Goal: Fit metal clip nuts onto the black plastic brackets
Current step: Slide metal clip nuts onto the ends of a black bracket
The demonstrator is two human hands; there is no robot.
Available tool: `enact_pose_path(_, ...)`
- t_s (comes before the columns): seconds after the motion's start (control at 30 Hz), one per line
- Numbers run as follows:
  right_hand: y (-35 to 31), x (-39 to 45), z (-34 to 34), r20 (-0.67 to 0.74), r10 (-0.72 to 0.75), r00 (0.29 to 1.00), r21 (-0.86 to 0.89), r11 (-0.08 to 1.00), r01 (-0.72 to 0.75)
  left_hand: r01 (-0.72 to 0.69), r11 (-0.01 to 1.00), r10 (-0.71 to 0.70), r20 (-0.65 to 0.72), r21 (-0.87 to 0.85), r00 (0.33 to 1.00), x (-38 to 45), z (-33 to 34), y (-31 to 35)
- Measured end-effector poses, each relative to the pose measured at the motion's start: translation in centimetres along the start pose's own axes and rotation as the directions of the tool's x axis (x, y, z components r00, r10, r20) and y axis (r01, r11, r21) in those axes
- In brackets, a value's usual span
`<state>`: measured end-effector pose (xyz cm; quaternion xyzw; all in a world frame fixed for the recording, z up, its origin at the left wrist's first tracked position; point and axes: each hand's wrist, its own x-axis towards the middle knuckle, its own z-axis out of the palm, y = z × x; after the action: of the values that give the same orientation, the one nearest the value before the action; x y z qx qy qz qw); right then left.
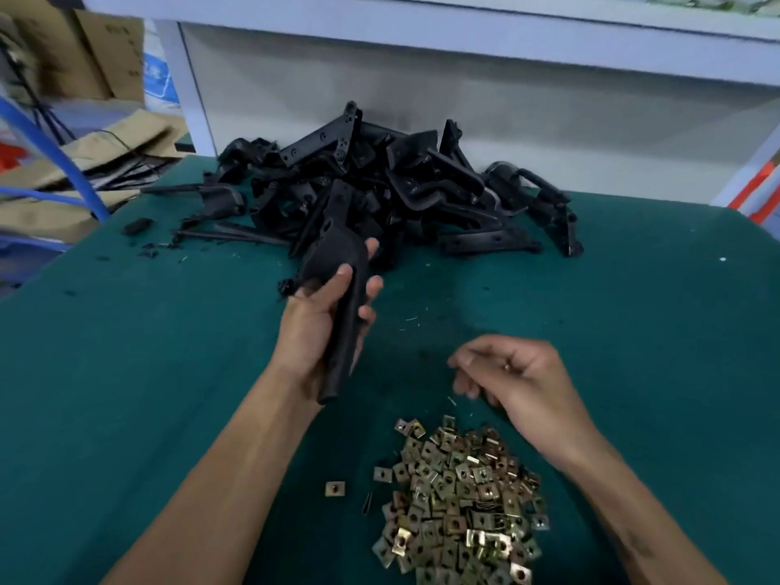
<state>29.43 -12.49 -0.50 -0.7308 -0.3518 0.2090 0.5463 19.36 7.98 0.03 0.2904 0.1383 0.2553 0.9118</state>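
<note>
While our left hand (325, 327) grips a black bracket (344, 289), our right hand (513, 380) hovers loosely curled, holding nothing we can see, above the clip nuts (460, 500).

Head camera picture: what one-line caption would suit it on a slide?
Left hand holds a black bracket while the right hand hovers above a heap of clip nuts.

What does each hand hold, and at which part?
The left hand grips a long black plastic bracket around its narrow stem. The right hand has curled fingers; whether it pinches anything cannot be told.
</note>
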Motion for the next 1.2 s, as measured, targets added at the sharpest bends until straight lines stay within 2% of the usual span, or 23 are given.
enact_pose_path(0.03,0.4,-0.2,-0.1,0.027,-0.056,0.998,-0.081,0.995,0.058,0.001,1.000,-0.001,0.010,-0.008,1.000,0.2,-0.4,0.4)
enact_pose_path(0.1,0.9,-0.5,0.0,0.207,-0.070,0.976,-0.289,0.948,0.129,-0.009,1.000,0.009,0.015,0.021,1.000,0.4,-1.1,0.9)
enact_pose_path(0.17,1.0,-1.1,0.6,0.384,-0.051,0.922,-0.452,0.860,0.236,-0.056,0.984,0.058,-0.007,0.169,0.998,0.8,-1.6,0.8)
enact_pose_path(0.23,0.6,-2.3,1.1,0.487,-0.073,0.870,-0.461,0.825,0.327,-0.081,0.929,0.094,-0.020,0.361,0.995,1.0,-1.9,0.5)
enact_pose_path(0.33,0.4,-4.6,1.2,0.529,-0.111,0.841,-0.411,0.834,0.369,0.004,0.847,0.012,-0.028,0.532,1.000,1.0,-2.2,-0.2)
enact_pose_path(0.43,-0.2,-6.0,0.2,0.496,-0.082,0.865,-0.296,0.920,0.257,0.034,0.820,-0.051,0.013,0.571,0.999,0.9,-2.3,-0.6)
enact_pose_path(0.5,-1.0,-6.2,0.2,0.434,-0.121,0.893,-0.302,0.914,0.270,0.020,0.825,-0.063,0.056,0.565,0.996,0.8,-2.1,-0.7)
enact_pose_path(0.6,-3.3,-5.6,2.3,0.333,-0.267,0.904,-0.436,0.807,0.399,0.020,0.821,-0.091,0.097,0.570,0.991,0.7,-1.4,-1.0)
enact_pose_path(0.7,-6.1,-4.9,6.3,0.464,-0.280,0.840,-0.514,0.688,0.513,0.028,0.844,-0.122,0.139,0.536,0.983,0.5,-0.8,-1.2)
enact_pose_path(0.8,-6.9,-4.6,9.4,0.607,-0.221,0.763,-0.617,0.474,0.628,0.011,0.871,-0.126,0.201,0.491,0.972,0.2,-0.9,-0.9)
enact_pose_path(0.87,-6.7,-4.5,10.1,0.658,-0.187,0.730,-0.617,0.422,0.664,0.002,0.871,-0.140,0.245,0.491,0.959,0.1,-1.1,-0.7)
enact_pose_path(1.0,-6.0,-4.3,9.7,0.685,-0.143,0.714,-0.603,0.439,0.666,-0.016,0.841,-0.176,0.301,0.542,0.937,0.3,-1.2,-0.9)
enact_pose_path(1.1,-5.5,-4.5,9.4,0.685,-0.193,0.702,-0.553,0.489,0.674,-0.034,0.822,-0.188,0.328,0.568,0.926,0.4,-1.4,-1.2)
enact_pose_path(1.2,-5.6,-4.8,8.7,0.596,-0.271,0.756,-0.450,0.667,0.594,-0.020,0.838,-0.202,0.345,0.545,0.916,0.4,-1.5,-1.6)
